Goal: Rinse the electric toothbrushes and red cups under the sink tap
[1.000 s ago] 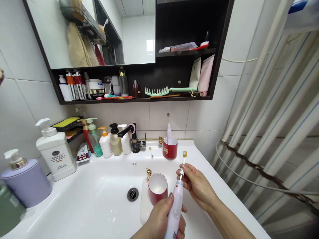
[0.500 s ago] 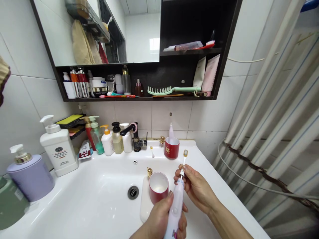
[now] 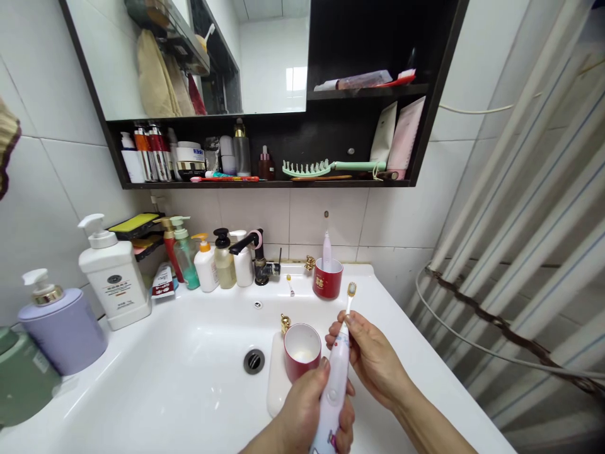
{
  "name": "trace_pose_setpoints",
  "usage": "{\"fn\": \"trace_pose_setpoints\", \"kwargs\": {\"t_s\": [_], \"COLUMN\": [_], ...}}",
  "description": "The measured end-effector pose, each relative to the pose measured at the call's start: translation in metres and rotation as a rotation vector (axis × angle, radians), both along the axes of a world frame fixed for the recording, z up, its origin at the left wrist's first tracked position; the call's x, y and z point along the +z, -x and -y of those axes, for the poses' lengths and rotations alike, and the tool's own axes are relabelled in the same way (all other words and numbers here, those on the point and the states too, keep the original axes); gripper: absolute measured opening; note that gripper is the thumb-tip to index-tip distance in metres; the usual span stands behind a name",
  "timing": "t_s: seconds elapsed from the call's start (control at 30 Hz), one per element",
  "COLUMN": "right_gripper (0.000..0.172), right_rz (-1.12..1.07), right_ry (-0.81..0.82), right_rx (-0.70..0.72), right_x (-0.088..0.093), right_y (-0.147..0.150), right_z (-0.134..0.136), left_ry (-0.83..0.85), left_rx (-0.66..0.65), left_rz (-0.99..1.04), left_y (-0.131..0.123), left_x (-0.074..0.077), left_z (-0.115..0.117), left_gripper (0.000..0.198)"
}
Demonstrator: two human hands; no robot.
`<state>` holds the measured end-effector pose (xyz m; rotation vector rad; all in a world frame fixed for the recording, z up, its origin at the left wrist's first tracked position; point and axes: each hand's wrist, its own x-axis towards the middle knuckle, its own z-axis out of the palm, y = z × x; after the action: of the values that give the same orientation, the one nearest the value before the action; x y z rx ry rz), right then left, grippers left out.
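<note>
My left hand (image 3: 307,413) is wrapped round the white handle of an electric toothbrush (image 3: 334,391), held upright over the front right of the white sink (image 3: 189,378). My right hand (image 3: 371,356) pinches the brush neck just below its small head (image 3: 351,290). A red cup (image 3: 300,350) with a white inside stands right behind my left hand on the basin's edge. Farther back, a second red cup (image 3: 327,279) holds another toothbrush.
Pump bottles (image 3: 208,261) line the back left by the black tap (image 3: 253,252); a big white bottle (image 3: 116,274) and a purple one (image 3: 61,325) stand at left. A dark shelf (image 3: 265,184) with cosmetics and a green comb hangs above. White pipes (image 3: 520,189) run at right.
Both hands keep their hold on the toothbrush, which now stands slightly more upright. The camera has drifted a little; nothing on the sink has moved.
</note>
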<state>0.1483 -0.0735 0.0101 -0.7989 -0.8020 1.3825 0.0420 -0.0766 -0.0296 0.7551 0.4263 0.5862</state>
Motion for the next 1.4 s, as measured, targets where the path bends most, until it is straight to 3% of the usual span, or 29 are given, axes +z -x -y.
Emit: {"fn": "trace_pose_setpoints", "kwargs": {"t_s": [0.37, 0.57, 0.63, 0.83, 1.0, 1.13, 1.27, 1.4], "right_gripper": [0.019, 0.019, 0.019, 0.026, 0.037, 0.036, 0.027, 0.028], "right_rz": [0.159, -0.046, -0.036, 0.188, 0.349, 0.48, 0.533, 0.553], "right_ry": [0.038, -0.001, -0.007, 0.03, 0.043, 0.007, 0.101, 0.115], "right_rx": [0.01, 0.139, 0.119, -0.058, 0.097, 0.117, 0.154, 0.139], "right_x": [-0.001, 0.003, 0.001, -0.011, -0.02, -0.03, -0.034, -0.034], "right_y": [0.005, 0.008, 0.007, 0.015, 0.036, 0.047, 0.054, 0.059], "right_z": [0.0, 0.005, 0.004, 0.001, 0.011, 0.013, 0.015, 0.016], "left_ry": [-0.099, -0.061, -0.061, -0.158, -0.157, -0.227, -0.202, -0.197], "left_rx": [0.137, -0.037, -0.029, 0.191, 0.557, 0.634, 0.767, 0.728], "left_rz": [-0.115, 0.003, -0.008, -0.13, 0.038, 0.088, 0.143, 0.114], "left_y": [0.0, 0.006, 0.007, 0.001, 0.01, 0.026, 0.038, 0.04], "left_x": [-0.001, 0.006, 0.007, 0.004, 0.014, 0.023, 0.028, 0.027], "left_z": [0.003, 0.004, 0.005, -0.004, -0.027, -0.041, -0.05, -0.052], "left_gripper": [0.049, 0.043, 0.042, 0.04, 0.028, 0.022, 0.024, 0.021]}}
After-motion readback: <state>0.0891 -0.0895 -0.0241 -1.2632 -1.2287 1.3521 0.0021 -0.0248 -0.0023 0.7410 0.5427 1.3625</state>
